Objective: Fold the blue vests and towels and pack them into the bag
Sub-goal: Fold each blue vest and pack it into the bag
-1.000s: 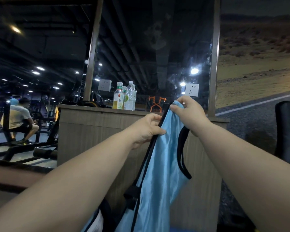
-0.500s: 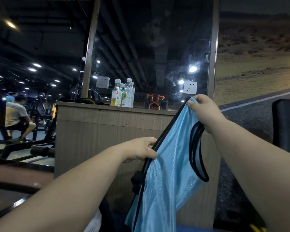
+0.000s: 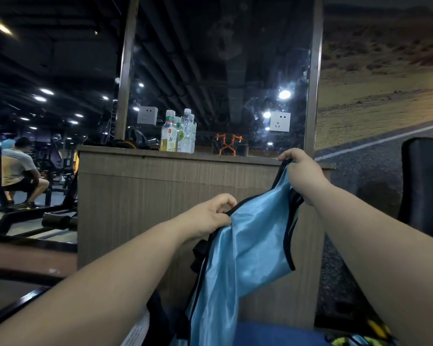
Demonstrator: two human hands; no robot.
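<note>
Head view: the vest [image 3: 248, 258] hangs in front of the tabletop [image 3: 210, 156], below its edge. The left hand [image 3: 210, 216] fingers [image 3: 225, 199] pinch its black trim below the tabletop; the right hand [image 3: 303, 176] fingers curl round its top at the tabletop's right end

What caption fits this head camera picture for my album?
The left hand and right hand hold a blue vest by its black trim before a wooden counter.

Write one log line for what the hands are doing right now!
stage: blue vest held up, not folded | left hand: pinches its black trim | right hand: grips its top, higher | behind: counter, bottles
</note>
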